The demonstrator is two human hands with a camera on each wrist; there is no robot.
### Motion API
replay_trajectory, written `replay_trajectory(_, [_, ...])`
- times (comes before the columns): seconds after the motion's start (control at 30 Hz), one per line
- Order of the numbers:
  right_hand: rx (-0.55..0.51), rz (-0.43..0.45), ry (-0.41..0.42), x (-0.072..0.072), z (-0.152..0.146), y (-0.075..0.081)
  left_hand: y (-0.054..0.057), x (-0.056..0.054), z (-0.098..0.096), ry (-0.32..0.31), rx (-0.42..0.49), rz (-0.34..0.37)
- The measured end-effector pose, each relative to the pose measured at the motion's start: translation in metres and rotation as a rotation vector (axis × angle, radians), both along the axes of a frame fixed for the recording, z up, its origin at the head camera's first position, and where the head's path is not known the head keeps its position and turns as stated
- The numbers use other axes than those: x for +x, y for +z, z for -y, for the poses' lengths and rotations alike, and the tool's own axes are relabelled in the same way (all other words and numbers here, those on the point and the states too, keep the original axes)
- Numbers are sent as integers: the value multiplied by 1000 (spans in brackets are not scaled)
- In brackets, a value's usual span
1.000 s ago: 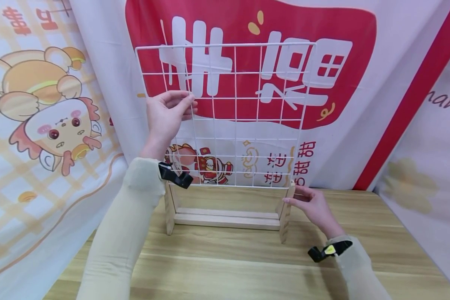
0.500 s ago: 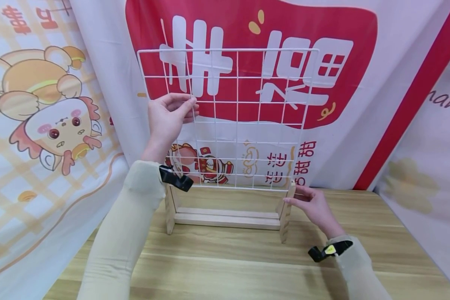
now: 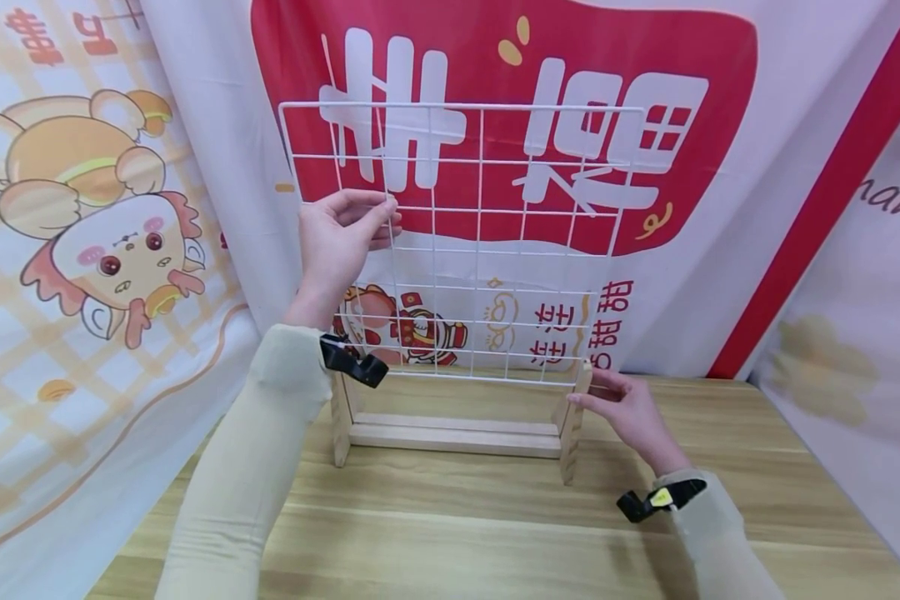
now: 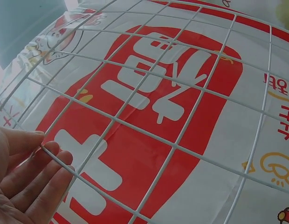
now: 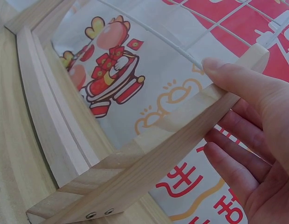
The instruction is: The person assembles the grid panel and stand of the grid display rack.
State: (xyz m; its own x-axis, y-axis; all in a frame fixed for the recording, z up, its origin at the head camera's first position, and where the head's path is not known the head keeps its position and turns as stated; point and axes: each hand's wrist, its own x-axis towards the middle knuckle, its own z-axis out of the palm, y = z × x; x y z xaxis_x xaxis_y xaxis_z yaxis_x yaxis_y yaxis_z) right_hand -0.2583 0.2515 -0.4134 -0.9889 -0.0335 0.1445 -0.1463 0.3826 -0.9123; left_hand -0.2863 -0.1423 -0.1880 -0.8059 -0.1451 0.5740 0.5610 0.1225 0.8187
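A white wire grid panel (image 3: pixel 461 107) stands nearly upright over a pale wooden stand (image 3: pixel 453 443), its lower edge between the two side uprights. My left hand (image 3: pixel 341 237) pinches a wire left of the panel's middle. In the left wrist view, thumb and forefinger meet on the grid wire (image 4: pixel 56 156) while the other fingers extend behind it. My right hand (image 3: pixel 630 412) holds the top part of the right upright (image 5: pixel 149 144), its thumb on the near edge and fingers on the outer side. Two screw heads (image 5: pixel 100 213) show low on that upright.
The stand rests on a wood-grain table (image 3: pixel 450 542). Close behind the grid hangs a white and red printed cloth (image 3: pixel 675 292). A cartoon-patterned cloth (image 3: pixel 112 375) covers the left side, and another pale cloth (image 3: pixel 862 400) hangs at the right.
The grid's top edge has come down and slightly to the right, with my left hand moving down along with it. My right hand keeps its hold on the upright.
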Motion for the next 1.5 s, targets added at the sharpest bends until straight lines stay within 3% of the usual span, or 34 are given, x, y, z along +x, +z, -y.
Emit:
replay_trajectory(0.87, [-19,-11,11,-2,-1,0,-7,2,5,-36,36,8])
replay_trajectory(1.2, [-36,-24,12,0,-1,0,-13,2,4,-40,19,19])
replay_trajectory(1.5, [-27,-15,6,0,-1,1,-18,3,1,-82,-26,50])
